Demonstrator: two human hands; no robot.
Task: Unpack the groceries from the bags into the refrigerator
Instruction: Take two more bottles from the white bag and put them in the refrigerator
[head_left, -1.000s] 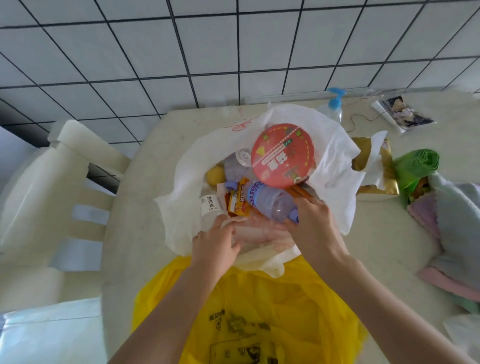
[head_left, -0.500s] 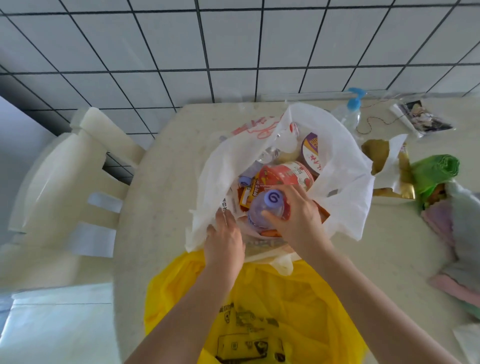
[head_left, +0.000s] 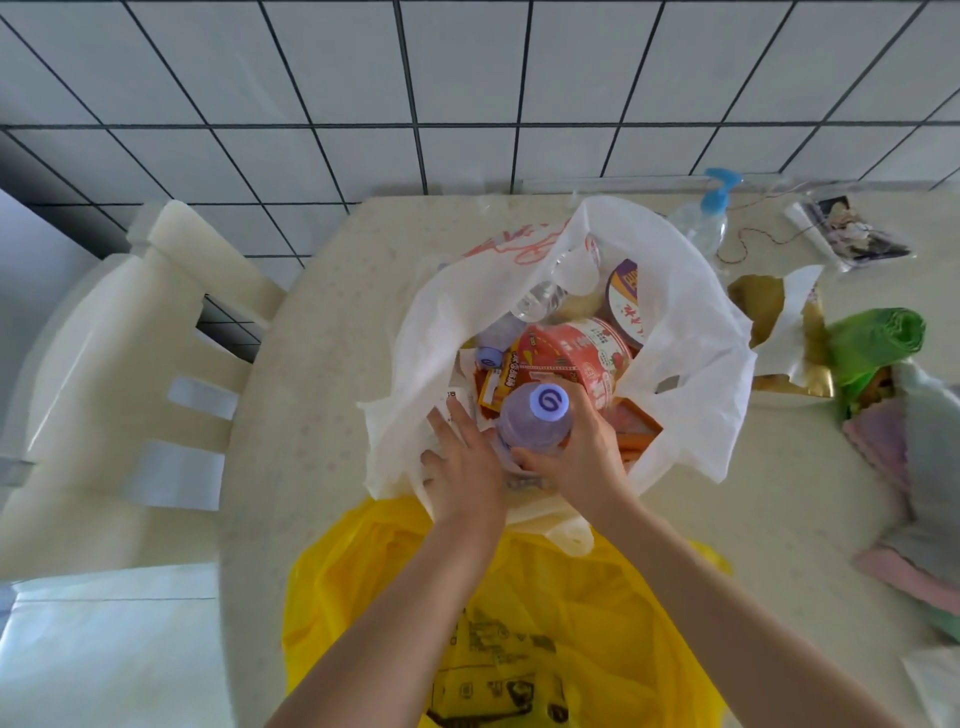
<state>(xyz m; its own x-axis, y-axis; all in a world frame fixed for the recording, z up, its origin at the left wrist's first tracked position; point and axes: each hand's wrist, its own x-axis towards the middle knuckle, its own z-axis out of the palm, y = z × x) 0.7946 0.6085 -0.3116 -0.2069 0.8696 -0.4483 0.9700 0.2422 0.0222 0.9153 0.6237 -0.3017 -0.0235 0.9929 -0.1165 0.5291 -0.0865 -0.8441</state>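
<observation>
One bottle (head_left: 532, 423), clear with a pale purple cap, is now held upright in the right hand (head_left: 576, 457), whose fingers and thumb are curled round its shoulder; its cap is turned toward the camera and its lower part is hidden behind the hands, just inside the near rim of the white bag (head_left: 691, 374); the left hand (head_left: 462, 467) is laid with straight fingers against the near-left wall of that bag and the bottle's side, and nothing is gripped by it; a second earlier the same bottle was lying on its side among the goods, and half a second ago it had only begun to be stood up; since then it has been raised a little higher and brought nearer the rim, which is judged to mean that the first item is about to leave the bag while everything else is not yet unpacked; the round red tub (head_left: 576, 358), seen lid-up a second ago, is now tipped on its side deeper in the bag, and a purple-rimmed cup (head_left: 628, 301) has been uncovered behind it; the yellow bag (head_left: 467, 597) is left untouched at the near edge of the table (head_left: 322, 312), with the white bag at the table's middle; no refrigerator is shown
</observation>
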